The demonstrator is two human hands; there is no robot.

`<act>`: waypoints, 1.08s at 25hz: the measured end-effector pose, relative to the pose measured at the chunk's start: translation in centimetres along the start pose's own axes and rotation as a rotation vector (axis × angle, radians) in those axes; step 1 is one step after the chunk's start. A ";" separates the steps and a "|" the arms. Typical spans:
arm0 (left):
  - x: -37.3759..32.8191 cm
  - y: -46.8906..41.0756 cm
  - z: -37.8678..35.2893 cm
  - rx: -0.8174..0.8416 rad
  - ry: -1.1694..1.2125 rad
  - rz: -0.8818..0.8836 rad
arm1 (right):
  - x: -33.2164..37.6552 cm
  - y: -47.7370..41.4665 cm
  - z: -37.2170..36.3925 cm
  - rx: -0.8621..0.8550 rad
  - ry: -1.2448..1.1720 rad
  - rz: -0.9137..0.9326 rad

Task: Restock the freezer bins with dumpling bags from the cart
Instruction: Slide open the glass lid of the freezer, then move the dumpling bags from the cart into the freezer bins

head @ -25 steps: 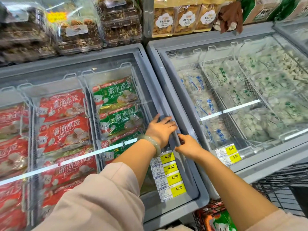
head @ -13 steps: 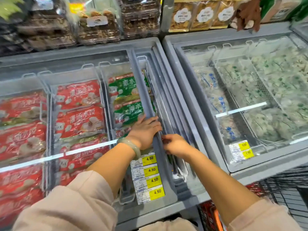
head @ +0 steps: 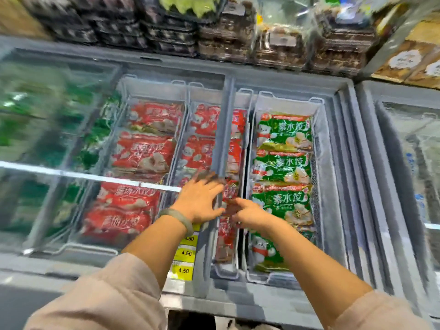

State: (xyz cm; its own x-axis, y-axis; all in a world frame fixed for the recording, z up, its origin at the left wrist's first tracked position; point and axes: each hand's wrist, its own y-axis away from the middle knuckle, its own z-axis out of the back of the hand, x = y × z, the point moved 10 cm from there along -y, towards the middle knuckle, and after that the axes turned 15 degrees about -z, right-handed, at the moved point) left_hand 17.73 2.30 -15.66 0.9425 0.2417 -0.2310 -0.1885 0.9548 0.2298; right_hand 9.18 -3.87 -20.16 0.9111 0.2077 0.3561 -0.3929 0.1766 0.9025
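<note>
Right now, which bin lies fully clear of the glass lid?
The bin of green bags, rightmost in this freezer. The lid's edge crosses one red-bag bin; glass covers the other.

left fingers [head: 206, 181] motion-blurred, far-left green packs [head: 28, 108] smeared

Pale beige sleeves [head: 95, 298] pushed up; grey-green bangle [head: 177, 219] on left wrist.

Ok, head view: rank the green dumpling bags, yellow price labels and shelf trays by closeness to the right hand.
1. green dumpling bags: just right of the right hand.
2. yellow price labels: farther left, toward the front edge.
3. shelf trays: far back, at the top.
</note>
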 end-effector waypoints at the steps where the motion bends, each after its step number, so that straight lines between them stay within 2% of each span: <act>1: 1.4 1.3 -0.1 0.008 0.015 0.038 | 1.2 -0.3 -0.5 -0.047 0.031 0.006; 7: 10.5 10.5 -0.5 -0.008 0.040 0.273 | 14.6 0.7 -8.0 -0.073 0.123 0.233; 10: 13.8 14.3 -0.6 0.008 0.045 0.332 | 18.5 0.0 -11.4 -0.020 0.133 0.207; 15: 21.1 22.2 0.0 -0.062 0.059 0.629 | 24.1 0.0 -17.7 0.044 0.218 0.191; 20: 27.0 28.5 -1.0 0.021 0.049 0.871 | 26.5 -0.3 -21.3 0.086 0.250 0.155; 27: 30.3 32.0 -0.3 0.043 -0.008 0.917 | 26.3 -1.1 -21.5 0.071 0.265 0.089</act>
State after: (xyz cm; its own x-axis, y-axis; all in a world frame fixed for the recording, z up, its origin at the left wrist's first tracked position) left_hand 40.12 40.21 -15.62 0.4311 0.8999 0.0658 -0.8530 0.3826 0.3550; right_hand 30.85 22.04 -16.97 0.8054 0.4651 0.3673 -0.4517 0.0803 0.8886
